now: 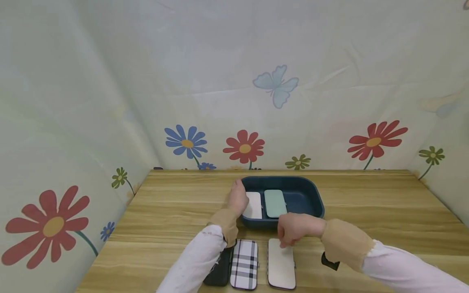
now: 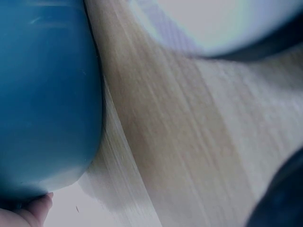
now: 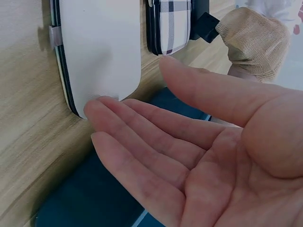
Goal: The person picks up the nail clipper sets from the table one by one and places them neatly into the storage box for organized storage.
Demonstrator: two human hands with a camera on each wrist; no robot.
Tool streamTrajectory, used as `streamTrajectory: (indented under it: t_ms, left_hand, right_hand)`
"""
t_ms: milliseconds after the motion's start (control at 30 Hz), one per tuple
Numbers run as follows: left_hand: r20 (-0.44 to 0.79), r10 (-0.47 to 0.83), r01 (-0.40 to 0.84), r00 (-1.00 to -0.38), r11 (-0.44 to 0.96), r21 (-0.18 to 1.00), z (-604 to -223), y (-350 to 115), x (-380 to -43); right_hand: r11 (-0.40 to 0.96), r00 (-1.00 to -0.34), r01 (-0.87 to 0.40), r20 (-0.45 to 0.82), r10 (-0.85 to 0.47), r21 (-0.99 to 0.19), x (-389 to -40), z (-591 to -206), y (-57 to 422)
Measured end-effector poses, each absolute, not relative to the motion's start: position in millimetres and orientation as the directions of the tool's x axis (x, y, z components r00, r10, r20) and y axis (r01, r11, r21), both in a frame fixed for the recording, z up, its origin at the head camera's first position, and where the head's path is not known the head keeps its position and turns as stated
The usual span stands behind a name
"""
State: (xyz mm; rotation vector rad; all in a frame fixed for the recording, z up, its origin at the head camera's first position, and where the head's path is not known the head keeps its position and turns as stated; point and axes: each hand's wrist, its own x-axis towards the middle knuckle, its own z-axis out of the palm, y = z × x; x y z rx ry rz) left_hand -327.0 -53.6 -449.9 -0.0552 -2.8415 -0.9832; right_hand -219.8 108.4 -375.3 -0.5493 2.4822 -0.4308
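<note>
A dark blue oblong tray (image 1: pixel 309 217) stands on the wooden table. My left hand (image 1: pixel 238 198) grips its left side at the rim; fingertips (image 2: pixel 38 210) show against the tray's outer wall in the left wrist view. Inside lie a white flat case (image 1: pixel 253 205) and a mint-green flat case (image 1: pixel 275 203), side by side. My right hand (image 1: pixel 294 228) is over the far end of a cream flat case (image 1: pixel 281 266) in front of the tray. In the right wrist view its fingers (image 3: pixel 147 151) are loosely extended, fingertips at the case's rounded end, thumb apart. A small metal clasp (image 3: pixel 56 36) shows on that case.
Left of the cream case lie a plaid flat case (image 1: pixel 244 264) and a black flat case (image 1: pixel 220 270), the black one partly hidden by my left sleeve (image 1: pixel 196 258). A cloth (image 1: pixel 205 81) printed with flowers and a butterfly hangs behind the wooden table (image 1: pixel 183 195).
</note>
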Motion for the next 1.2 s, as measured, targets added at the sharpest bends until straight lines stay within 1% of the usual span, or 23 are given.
streamTrajectory:
  t_ms: [133,367,667,933,1200]
  left_hand:
    - [0.139,-0.011,0.078,-0.990,0.784,0.616,-450,-54,-328]
    - [0.146,-0.009,0.084,-0.989,0.784,0.616,-450,-54,-327]
    - [0.148,-0.004,0.086,-0.989,0.796,0.600,-449,-54,-326]
    - [0.131,-0.009,0.073,-0.991,0.787,0.613,-448,-53,-326]
    - [0.141,-0.010,0.077,-0.990,0.797,0.599,-449,-53,-326]
  right_hand:
    - [0.877,-0.766,-0.292,-0.455,-0.454,-0.382,-221,-379,113]
    - [0.906,-0.806,-0.236,-0.450,-0.384,-0.350,-218,-383,116]
    - [0.916,-0.810,-0.245,-0.452,-0.374,-0.318,-216,-395,116]
    - [0.918,-0.810,-0.227,-0.461,-0.363,-0.324,-221,-414,118]
    - [0.930,-0.842,-0.210,-0.428,-0.328,-0.300,-212,-415,114]
